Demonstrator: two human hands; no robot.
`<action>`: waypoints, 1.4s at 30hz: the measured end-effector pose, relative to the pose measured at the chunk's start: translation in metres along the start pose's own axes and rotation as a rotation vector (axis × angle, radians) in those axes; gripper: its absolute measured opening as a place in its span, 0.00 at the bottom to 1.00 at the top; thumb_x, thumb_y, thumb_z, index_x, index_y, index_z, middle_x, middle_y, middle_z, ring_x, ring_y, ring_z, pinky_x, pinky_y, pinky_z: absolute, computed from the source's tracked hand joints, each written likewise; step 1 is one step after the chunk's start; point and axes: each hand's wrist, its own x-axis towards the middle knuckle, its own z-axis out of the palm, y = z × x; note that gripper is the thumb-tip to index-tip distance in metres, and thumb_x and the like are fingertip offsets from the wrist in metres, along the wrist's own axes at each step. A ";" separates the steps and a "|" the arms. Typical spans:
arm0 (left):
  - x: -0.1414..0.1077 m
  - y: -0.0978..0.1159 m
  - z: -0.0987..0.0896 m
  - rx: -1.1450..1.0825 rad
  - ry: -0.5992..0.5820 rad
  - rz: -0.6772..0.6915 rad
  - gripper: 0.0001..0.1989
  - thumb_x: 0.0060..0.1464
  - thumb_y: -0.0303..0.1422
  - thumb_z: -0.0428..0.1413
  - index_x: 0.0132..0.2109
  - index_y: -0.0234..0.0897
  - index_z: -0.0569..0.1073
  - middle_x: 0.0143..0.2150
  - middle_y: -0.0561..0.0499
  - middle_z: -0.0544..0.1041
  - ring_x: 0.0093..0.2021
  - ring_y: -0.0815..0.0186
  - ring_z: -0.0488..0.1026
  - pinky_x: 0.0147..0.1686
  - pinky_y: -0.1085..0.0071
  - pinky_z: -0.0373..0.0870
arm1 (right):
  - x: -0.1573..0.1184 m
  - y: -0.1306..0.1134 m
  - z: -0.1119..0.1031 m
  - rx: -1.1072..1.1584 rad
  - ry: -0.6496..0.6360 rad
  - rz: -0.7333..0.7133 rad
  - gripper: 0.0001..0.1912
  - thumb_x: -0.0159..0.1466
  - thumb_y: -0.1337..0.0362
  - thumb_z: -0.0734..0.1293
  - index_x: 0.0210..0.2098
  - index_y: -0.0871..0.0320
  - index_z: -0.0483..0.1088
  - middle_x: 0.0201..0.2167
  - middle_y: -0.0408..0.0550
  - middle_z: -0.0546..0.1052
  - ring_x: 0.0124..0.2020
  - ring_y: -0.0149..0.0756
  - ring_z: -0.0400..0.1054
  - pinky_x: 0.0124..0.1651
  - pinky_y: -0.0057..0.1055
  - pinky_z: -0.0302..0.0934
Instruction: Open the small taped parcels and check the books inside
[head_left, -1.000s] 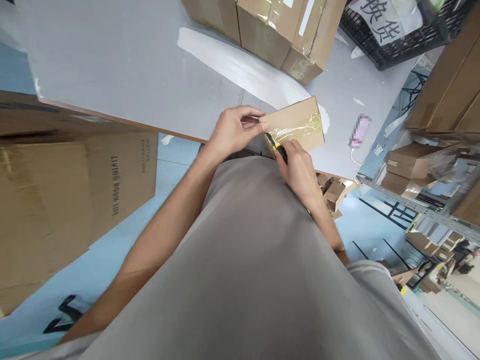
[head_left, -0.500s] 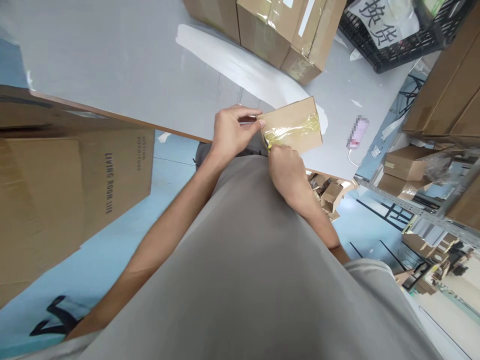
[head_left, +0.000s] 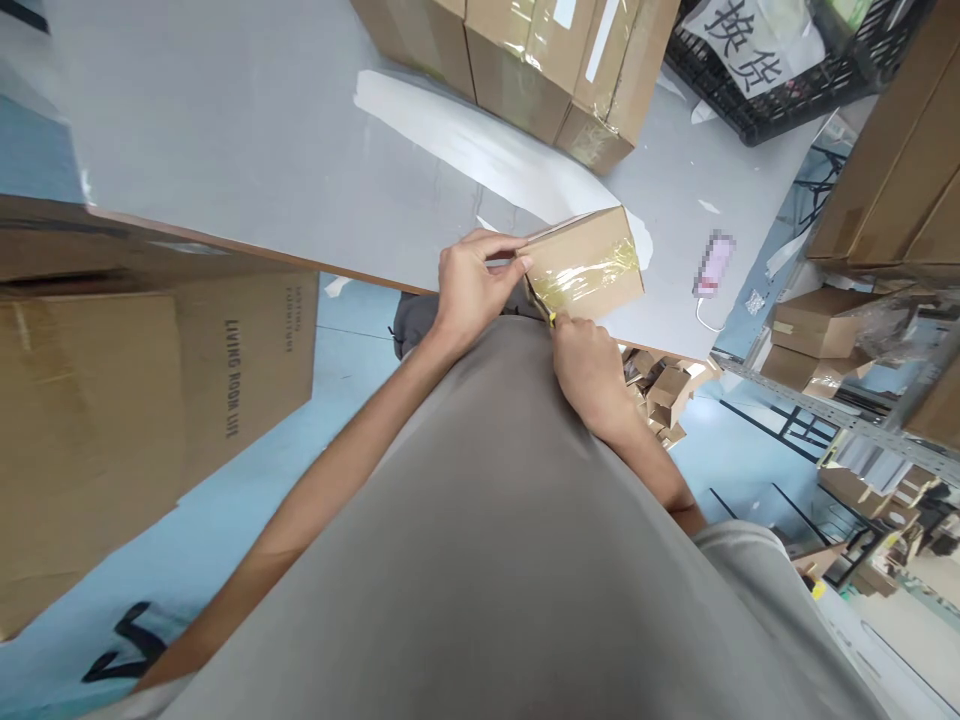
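A small cardboard box with shiny clear tape across it lies at the table's near edge. My left hand pinches its left corner between thumb and fingers. At the box's lower left edge, my right hand is closed around a box cutter. Only a yellow bit and a thin dark blade of it show; the fist hides the rest.
Large taped cartons stand at the table's back, beside a black plastic crate. A pink item with a white cord lies to the right. A big carton stands on the left floor; shelving is at right.
My right hand has moved slightly right and down, and more of the cutter's blade shows at the box edge. My left hand keeps its hold on the corner. The view has shifted a little.
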 end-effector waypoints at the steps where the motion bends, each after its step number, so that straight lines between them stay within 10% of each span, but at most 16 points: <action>1: 0.000 -0.001 0.000 0.008 0.003 0.006 0.16 0.66 0.47 0.68 0.54 0.46 0.88 0.57 0.47 0.88 0.59 0.52 0.84 0.64 0.54 0.84 | 0.001 -0.001 0.002 0.005 0.013 0.000 0.20 0.82 0.74 0.56 0.60 0.65 0.78 0.52 0.67 0.87 0.50 0.52 0.87 0.49 0.39 0.78; 32: 0.010 0.005 0.004 0.110 0.060 0.041 0.21 0.70 0.54 0.63 0.52 0.42 0.88 0.54 0.44 0.87 0.53 0.56 0.86 0.55 0.60 0.85 | -0.011 -0.019 0.019 0.079 0.033 -0.066 0.20 0.81 0.77 0.57 0.60 0.65 0.77 0.53 0.67 0.87 0.51 0.47 0.87 0.46 0.31 0.78; 37: 0.009 0.002 0.004 0.114 0.039 0.051 0.24 0.70 0.56 0.62 0.52 0.41 0.87 0.53 0.43 0.86 0.55 0.57 0.85 0.54 0.63 0.85 | -0.005 0.035 0.030 0.361 0.335 -0.082 0.15 0.84 0.62 0.61 0.60 0.57 0.78 0.54 0.59 0.87 0.52 0.47 0.84 0.52 0.34 0.74; 42: 0.007 0.001 0.004 0.118 0.042 0.059 0.24 0.70 0.56 0.62 0.53 0.41 0.87 0.53 0.44 0.86 0.54 0.58 0.86 0.55 0.64 0.85 | 0.039 0.113 0.043 0.640 0.670 0.288 0.19 0.82 0.50 0.64 0.43 0.56 0.77 0.38 0.56 0.86 0.42 0.46 0.80 0.46 0.34 0.69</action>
